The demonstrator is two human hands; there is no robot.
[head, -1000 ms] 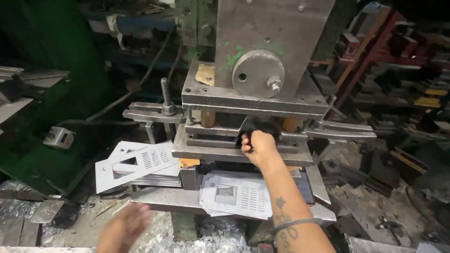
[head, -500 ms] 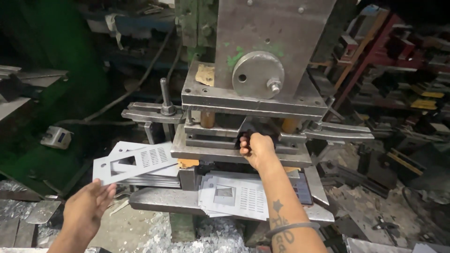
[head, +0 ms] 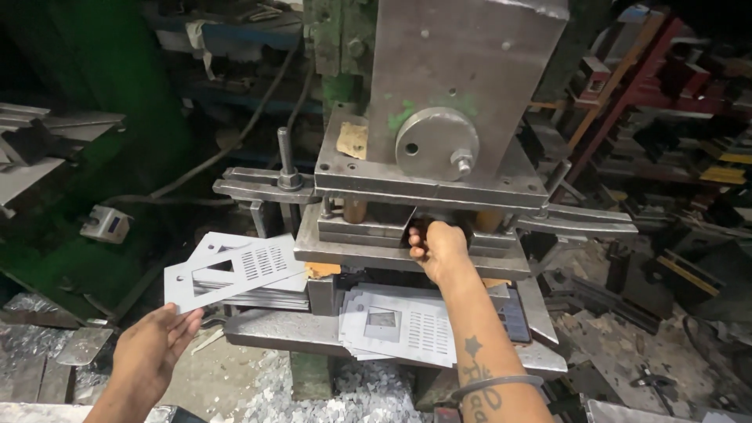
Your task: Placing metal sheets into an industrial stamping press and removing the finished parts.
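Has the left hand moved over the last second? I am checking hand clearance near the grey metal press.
Yes. The left hand rose from the bottom edge toward the punched grey sheet left of the press.

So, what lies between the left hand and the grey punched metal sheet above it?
Nothing: in the head view the left hand fingertips touch the lower edge of the grey punched metal sheet.

Just beyond the left hand [head: 149, 352], the pale grey punched sheet [head: 233, 270] shows rows of dark slots and a square cutout. Around the right hand [head: 439, 247], the press [head: 454, 102] is dull grey steel with green paint smears. The stacked sheets [head: 399, 325] below that wrist are grey-white, slotted alike.
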